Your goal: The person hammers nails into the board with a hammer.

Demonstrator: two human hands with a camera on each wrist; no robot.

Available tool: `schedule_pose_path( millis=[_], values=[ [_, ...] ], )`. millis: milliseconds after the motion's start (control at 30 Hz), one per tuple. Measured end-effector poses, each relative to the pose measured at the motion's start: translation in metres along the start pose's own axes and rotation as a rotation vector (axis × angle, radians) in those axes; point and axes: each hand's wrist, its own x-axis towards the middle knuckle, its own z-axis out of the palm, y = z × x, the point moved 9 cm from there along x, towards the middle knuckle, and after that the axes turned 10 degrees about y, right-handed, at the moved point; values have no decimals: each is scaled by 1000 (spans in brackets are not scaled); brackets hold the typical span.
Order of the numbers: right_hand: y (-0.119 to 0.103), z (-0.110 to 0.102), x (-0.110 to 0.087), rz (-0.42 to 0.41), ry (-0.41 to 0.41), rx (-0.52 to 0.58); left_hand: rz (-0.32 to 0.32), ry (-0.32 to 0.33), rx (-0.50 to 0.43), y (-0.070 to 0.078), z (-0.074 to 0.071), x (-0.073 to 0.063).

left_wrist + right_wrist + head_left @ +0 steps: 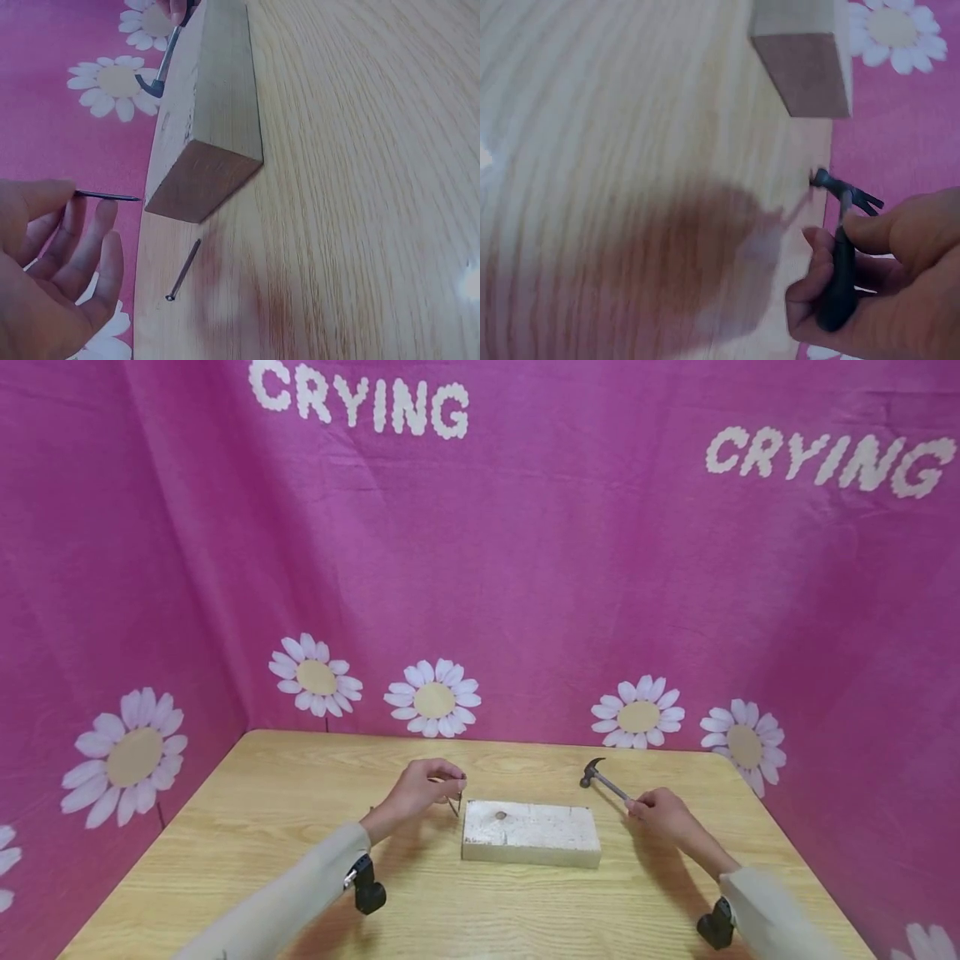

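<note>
A magenta cloth (525, 568) stands as walls behind and at both sides, with soft creases running down it; the white word "CRYING" (360, 397) appears twice near the top; white daisies (435, 699) with pale yellow centres line the lower part; below is a pale wooden table (285, 793) with wavy grain and rounded far corners; a bright patch of light (472, 283) shines on its top.

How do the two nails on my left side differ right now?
The held nail is pinched in the left hand, clear of the table; the loose nail lies on it. The loose nail's head shows in the left wrist view, while the held nail's is hidden. Both are thin, dark and pointed.
</note>
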Motion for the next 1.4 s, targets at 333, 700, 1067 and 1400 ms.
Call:
schedule_pose_path(
  millis=[333, 700, 1067, 1400],
  values=[
    [-48, -1, -7, -278, 209, -220, 18, -31, -95, 3, 13, 1],
    [-89, -23, -8, -379, 285, -149, 48, -55, -126, 7, 35, 6],
    [-107, -15, -20, -358, 238, -79, 52, -46, -90, 6, 49, -2],
    [-123, -14, -32, -449, 253, -6, 89, -44, -97, 8, 53, -5]
  ],
)
